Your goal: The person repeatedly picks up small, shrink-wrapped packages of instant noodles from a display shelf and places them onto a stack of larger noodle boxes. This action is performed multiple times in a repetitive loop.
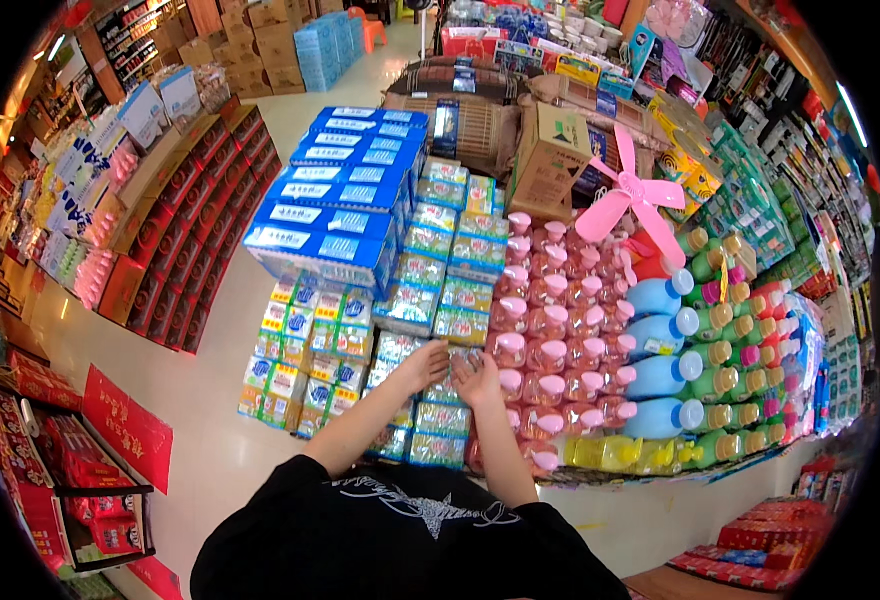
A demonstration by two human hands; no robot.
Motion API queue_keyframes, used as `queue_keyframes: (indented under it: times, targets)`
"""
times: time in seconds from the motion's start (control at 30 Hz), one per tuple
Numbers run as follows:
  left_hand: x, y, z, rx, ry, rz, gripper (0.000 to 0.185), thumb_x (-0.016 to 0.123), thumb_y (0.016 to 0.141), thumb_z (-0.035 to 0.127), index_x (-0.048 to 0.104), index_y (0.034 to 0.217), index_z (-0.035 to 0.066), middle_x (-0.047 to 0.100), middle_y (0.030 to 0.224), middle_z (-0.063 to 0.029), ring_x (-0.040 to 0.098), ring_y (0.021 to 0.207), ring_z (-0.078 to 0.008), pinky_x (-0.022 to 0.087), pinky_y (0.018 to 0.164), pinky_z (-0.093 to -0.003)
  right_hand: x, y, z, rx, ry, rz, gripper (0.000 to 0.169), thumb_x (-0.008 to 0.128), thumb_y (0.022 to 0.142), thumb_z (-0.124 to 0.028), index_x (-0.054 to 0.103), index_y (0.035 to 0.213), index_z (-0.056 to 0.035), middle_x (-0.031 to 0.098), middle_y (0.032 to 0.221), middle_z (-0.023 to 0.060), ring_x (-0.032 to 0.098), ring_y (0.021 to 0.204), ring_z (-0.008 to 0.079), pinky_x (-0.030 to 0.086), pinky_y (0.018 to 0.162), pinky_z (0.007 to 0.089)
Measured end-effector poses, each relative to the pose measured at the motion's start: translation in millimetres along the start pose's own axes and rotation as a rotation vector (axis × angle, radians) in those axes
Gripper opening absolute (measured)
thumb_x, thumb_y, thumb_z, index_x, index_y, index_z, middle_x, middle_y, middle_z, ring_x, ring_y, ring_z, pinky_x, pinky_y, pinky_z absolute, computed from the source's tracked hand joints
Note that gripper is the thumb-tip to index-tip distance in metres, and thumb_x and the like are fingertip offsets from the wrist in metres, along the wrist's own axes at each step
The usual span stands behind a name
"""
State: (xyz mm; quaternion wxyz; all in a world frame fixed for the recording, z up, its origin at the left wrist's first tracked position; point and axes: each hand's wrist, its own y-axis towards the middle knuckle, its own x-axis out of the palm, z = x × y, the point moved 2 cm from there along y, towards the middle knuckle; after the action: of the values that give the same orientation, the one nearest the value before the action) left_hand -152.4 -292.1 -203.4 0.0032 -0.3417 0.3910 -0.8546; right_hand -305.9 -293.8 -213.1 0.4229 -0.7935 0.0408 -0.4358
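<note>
My left hand [426, 367] and my right hand [477, 379] are close together over wrapped packs of soap bars [441, 418]. Both appear to hold nothing. The right palm faces up with its fingers apart and slightly curled; the left fingers point toward it. Whether either hand touches the packs beneath is hard to tell. Right of my hands stand rows of pink bottles with pink caps [547, 354]. On the left are more soap packs in yellow and white wrapping [281, 352]. Stacked blue cartons [320, 217] rise behind these packs.
Beyond the pink bottles stand blue bottles [653, 379], green bottles [714, 382] and yellow bottles [603, 453]. A pink fan blade set [633, 191] sticks up near a cardboard box [552, 154]. Red cartons [192, 217] form a display across the aisle floor [214, 390]. A red-filled rack [102, 495] stands left.
</note>
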Motion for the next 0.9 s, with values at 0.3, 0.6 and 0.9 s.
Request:
queue_keyframes:
  times: [0.3,0.6,0.9]
  targets:
    - [23,15,9,0.003,-0.128,0.107,0.028,0.062,0.084,0.035,0.057,0.095,0.01,0.056,0.088,-0.0014,0.054,0.081,-0.0158,0.046,0.077,-0.0328,19,34,1,-0.08,0.104,0.026,0.061,0.06,0.083,-0.039,0.041,0.128,-0.0039,0.046,0.13,0.0126,0.047,0.115,0.0242,0.038,0.094,0.036]
    - [46,10,15,-0.058,-0.26,0.138,0.039,0.067,0.081,0.04,0.056,0.099,0.007,0.057,0.089,-0.0034,0.056,0.083,-0.0169,0.047,0.079,-0.0321,27,40,-1,-0.023,0.191,0.1,0.055,0.069,0.077,-0.042,0.048,0.112,-0.0055,0.052,0.107,0.0077,0.052,0.097,0.0203,0.044,0.082,0.0348]
    - [32,36,15,0.065,-0.091,0.022,0.046,0.064,0.082,0.05,0.059,0.102,0.01,0.061,0.093,-0.0035,0.059,0.081,-0.0161,0.05,0.069,-0.0295,42,32,-13,-0.04,0.031,0.082,0.064,0.073,0.072,-0.046,0.048,0.118,-0.0082,0.051,0.112,0.0083,0.05,0.106,0.0232,0.038,0.091,0.0362]
